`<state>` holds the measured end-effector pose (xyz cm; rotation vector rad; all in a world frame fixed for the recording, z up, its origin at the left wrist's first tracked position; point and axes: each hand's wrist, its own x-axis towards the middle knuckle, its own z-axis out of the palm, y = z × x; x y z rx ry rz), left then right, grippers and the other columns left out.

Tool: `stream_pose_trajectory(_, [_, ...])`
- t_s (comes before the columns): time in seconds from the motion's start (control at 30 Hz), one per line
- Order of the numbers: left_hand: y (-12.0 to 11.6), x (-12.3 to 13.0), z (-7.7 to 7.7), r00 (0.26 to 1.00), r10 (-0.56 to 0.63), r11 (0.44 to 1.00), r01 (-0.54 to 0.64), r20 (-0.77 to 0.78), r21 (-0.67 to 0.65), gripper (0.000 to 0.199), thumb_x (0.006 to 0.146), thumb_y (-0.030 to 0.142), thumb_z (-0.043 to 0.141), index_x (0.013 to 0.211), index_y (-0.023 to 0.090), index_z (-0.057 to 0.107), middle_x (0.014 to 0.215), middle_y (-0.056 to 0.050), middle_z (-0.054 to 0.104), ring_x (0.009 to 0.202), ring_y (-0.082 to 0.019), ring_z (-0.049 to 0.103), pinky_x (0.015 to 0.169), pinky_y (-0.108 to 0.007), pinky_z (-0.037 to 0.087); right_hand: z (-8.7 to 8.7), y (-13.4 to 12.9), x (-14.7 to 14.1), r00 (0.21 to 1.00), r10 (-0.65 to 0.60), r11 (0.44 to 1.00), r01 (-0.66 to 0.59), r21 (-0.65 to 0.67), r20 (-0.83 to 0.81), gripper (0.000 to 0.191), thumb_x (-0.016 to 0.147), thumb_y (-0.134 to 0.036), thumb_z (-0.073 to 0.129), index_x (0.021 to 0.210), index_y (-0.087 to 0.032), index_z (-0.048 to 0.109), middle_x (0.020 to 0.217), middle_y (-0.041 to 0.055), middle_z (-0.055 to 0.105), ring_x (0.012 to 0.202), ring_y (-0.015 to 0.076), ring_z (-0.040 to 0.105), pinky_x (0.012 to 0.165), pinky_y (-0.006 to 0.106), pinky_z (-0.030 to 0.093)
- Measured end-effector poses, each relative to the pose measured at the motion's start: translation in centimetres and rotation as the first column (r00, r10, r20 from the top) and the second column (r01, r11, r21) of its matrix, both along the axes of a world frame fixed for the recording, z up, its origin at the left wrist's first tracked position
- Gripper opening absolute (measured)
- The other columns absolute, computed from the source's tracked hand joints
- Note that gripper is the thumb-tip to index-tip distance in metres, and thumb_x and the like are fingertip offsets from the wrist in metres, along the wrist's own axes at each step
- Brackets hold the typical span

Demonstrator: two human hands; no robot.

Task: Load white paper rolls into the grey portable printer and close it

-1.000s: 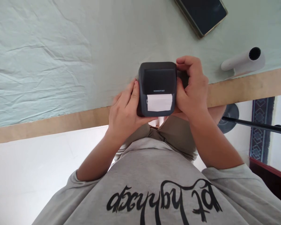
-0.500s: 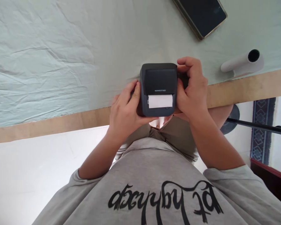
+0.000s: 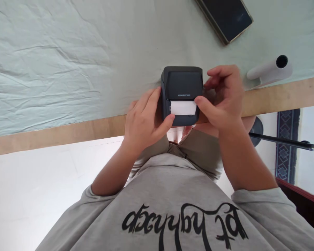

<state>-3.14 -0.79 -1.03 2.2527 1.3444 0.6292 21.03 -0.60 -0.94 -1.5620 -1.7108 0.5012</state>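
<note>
A dark label printer [image 3: 184, 83] sits at the table's front edge, with a white paper label [image 3: 183, 107] sticking out of its slot. My left hand [image 3: 143, 120] grips the printer from the left, fingers along its side and thumb over the front by the label's lower left corner. At the other side is my right hand [image 3: 225, 97], somewhat blurred. Its thumb tip lies at the printer's right edge near the label's upper right corner. The fingers of that hand are bent and apart from the thumb, beside the printer; whether the thumb touches the paper I cannot tell.
A phone [image 3: 227, 21] lies farther back on the pale green cloth [image 3: 68, 62]. To the right is a white cylindrical object [image 3: 269, 71] with a dark round end. The table's bare wooden edge [image 3: 54, 129] runs across in front of me.
The printer has shifted slightly right and away from me in the picture. My right hand has loosened from its side, the thumb moving up by the label; my left thumb has come onto the front.
</note>
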Motion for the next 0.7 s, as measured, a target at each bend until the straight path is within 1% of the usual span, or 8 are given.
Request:
stream_pose_trajectory(0.1, [0.0,0.0,0.0,1.0,-0.006,1.0,0.006,0.0,-0.017,0.075,0.104,0.072,0.03,0.155,0.019,0.045,0.153,-0.018,0.06,0.141,-0.033,0.059,0.11,-0.046,0.05,1.0,0.4,-0.1,0.999,-0.049,0.998,0.048,0.034,0.014,0.05,0.085,-0.067,0.062,0.117,-0.029,0.053,0.083,-0.0001,0.055,0.076,0.0186,0.06,0.074,0.041,0.056])
stream_pose_trajectory(0.2, [0.1,0.0,0.0,1.0,-0.008,1.0,0.008,0.004,-0.022,0.075,0.103,0.073,0.03,0.154,0.02,0.045,0.153,-0.018,0.06,0.14,-0.034,0.06,0.109,-0.047,0.049,3.3,1.2,-0.8,1.0,-0.031,0.998,0.031,0.058,0.001,0.035,0.093,-0.06,0.06,0.11,-0.03,0.054,0.069,-0.0039,0.051,0.061,0.0151,0.054,0.06,0.034,0.047])
stream_pose_trajectory(0.27, [0.1,-0.1,-0.1,1.0,-0.01,1.0,0.01,0.009,-0.012,0.075,0.103,0.072,0.031,0.154,0.018,0.046,0.151,-0.019,0.061,0.139,-0.034,0.06,0.108,-0.046,0.049,5.0,1.8,-1.5,0.999,-0.047,0.997,0.047,0.064,-0.001,0.024,0.098,-0.053,0.057,0.106,-0.03,0.055,0.069,-0.0045,0.052,0.059,0.0144,0.058,0.057,0.034,0.044])
stream_pose_trajectory(0.37, [0.1,-0.1,-0.3,1.0,-0.013,1.0,0.013,0.013,0.004,0.076,0.103,0.072,0.033,0.153,0.015,0.047,0.15,-0.02,0.062,0.137,-0.035,0.062,0.105,-0.045,0.05,6.6,2.3,-2.5,0.997,-0.081,0.995,0.081,0.063,-0.006,0.016,0.101,-0.046,0.055,0.096,-0.031,0.052,0.078,-0.0039,0.055,0.064,0.0129,0.065,0.059,0.034,0.05])
stream_pose_trajectory(0.43, [0.1,-0.1,-0.3,1.0,-0.011,1.0,0.011,0.008,0.005,0.077,0.103,0.072,0.033,0.154,0.015,0.047,0.15,-0.02,0.062,0.137,-0.036,0.062,0.104,-0.045,0.05,6.6,2.5,-2.7,0.995,-0.098,0.99,0.099,0.096,-0.018,0.015,0.099,-0.038,0.057,0.09,-0.029,0.049,0.081,-0.0027,0.057,0.07,0.0139,0.069,0.054,0.032,0.046])
stream_pose_trajectory(0.5, [0.0,-0.1,-0.3,1.0,-0.008,1.0,0.008,0.003,0.007,0.078,0.103,0.073,0.033,0.154,0.015,0.047,0.15,-0.02,0.062,0.136,-0.036,0.062,0.104,-0.045,0.05,6.1,2.6,-2.5,0.994,-0.1,0.991,0.097,0.098,0.033,0.013,0.095,-0.033,0.061,0.087,-0.027,0.052,0.083,-0.0018,0.064,0.068,0.014,0.068,0.053,0.032,0.043])
stream_pose_trajectory(0.6, [0.0,-0.1,-0.3,1.0,-0.005,1.0,0.005,-0.001,0.015,0.079,0.103,0.073,0.032,0.153,0.015,0.048,0.148,-0.02,0.063,0.136,-0.035,0.063,0.103,-0.044,0.05,5.7,3.2,-2.0,0.975,0.027,0.998,-0.012,-0.067,0.222,0.006,0.088,-0.03,0.067,0.09,-0.027,0.063,0.09,-0.002,0.075,0.059,0.0112,0.058,0.067,0.035,0.052])
stream_pose_trajectory(0.7, [0.0,-0.2,-0.3,1.0,0.0,1.0,0.0,-0.001,-0.002,0.078,0.102,0.073,0.034,0.154,0.017,0.048,0.15,-0.019,0.063,0.137,-0.036,0.061,0.105,-0.044,0.049,6.6,4.4,-2.2,0.901,0.201,0.943,-0.071,-0.326,0.385,0.017,0.081,-0.025,0.072,0.096,-0.03,0.068,0.095,-0.0014,0.077,0.066,0.0161,0.062,0.082,0.043,0.057])
